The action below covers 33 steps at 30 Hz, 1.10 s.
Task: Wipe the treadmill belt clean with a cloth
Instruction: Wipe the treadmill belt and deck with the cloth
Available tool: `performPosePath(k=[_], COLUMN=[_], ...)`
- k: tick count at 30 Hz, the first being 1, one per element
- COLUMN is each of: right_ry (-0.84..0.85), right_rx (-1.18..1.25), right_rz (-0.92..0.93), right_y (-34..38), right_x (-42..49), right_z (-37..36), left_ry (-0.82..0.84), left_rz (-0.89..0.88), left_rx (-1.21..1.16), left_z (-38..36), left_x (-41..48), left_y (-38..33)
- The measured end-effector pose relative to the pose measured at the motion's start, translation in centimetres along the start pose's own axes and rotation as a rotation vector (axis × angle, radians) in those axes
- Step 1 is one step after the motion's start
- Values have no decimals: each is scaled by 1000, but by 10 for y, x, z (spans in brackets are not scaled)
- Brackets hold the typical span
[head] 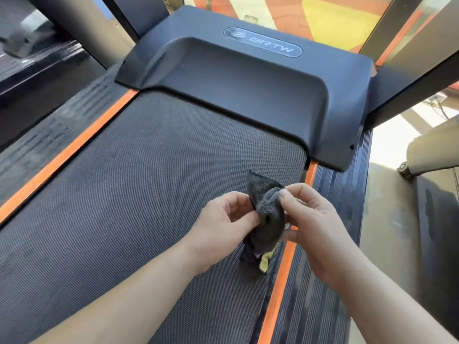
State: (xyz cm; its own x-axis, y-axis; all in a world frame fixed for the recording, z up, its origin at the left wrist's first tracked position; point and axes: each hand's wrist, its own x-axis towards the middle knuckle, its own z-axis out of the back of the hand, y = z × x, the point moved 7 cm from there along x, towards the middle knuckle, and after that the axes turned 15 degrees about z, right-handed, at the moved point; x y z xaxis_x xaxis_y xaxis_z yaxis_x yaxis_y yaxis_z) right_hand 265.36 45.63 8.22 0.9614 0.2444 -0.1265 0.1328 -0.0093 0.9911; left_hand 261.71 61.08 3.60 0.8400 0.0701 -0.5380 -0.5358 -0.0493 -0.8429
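cloth hangs bunched between the fingers, pinched by left hand and right hand, over the treadmill belt beneath them; fold it into a flat pad first, then press down and wipe evenly

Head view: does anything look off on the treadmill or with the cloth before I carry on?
Nothing looks damaged or spilled. The dark grey cloth is bunched, pinched between the left hand and right hand near the right edge of the belt, not spread flat. A yellow scrap, perhaps a tag, hangs from its lower end.
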Motion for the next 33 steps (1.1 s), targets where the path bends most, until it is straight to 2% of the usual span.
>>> performPosePath(k=[9,12,14,16,19,20,22,23,25,28,30,33], right_ry=[-197,-172,-170,-249,-424,-426,-358,-308,-223,-51,51,38], right_rx=[-313,-373,-397,-366,-390,-480,-657,-745,-948,-1285,-1400,-1435], right_rz=[251,328,314,286,291,298,320,329,311,192,106,140], right_y=[18,30,31,25,15,12,5,0,-15,-45,-71,-96], right_x=[0,1,7,16,23,22,20,19,17,15,8,-4], right_z=[25,17,15,23,45,49,56,57,63,72,78,84], left_ry=[-148,-89,-64,-122,-344,-434,-517,-474,-256,42,57,-26], left_rz=[-110,-168,-201,-206,-192,-216,-394,-514,-673,-524,-523,-583], left_rx=[7,134,212,321,557,694,1015,1129,1304,1595,1656,1696], left_z=[28,30,33,40,57,59,46,33,1,-23,-18,-7], left_x=[-19,-32,-36,-25,11,20,31,34,39,53,62,91], left_y=[-24,-44,-57,-62,-55,-51,-40,-32,-7,43,52,38])
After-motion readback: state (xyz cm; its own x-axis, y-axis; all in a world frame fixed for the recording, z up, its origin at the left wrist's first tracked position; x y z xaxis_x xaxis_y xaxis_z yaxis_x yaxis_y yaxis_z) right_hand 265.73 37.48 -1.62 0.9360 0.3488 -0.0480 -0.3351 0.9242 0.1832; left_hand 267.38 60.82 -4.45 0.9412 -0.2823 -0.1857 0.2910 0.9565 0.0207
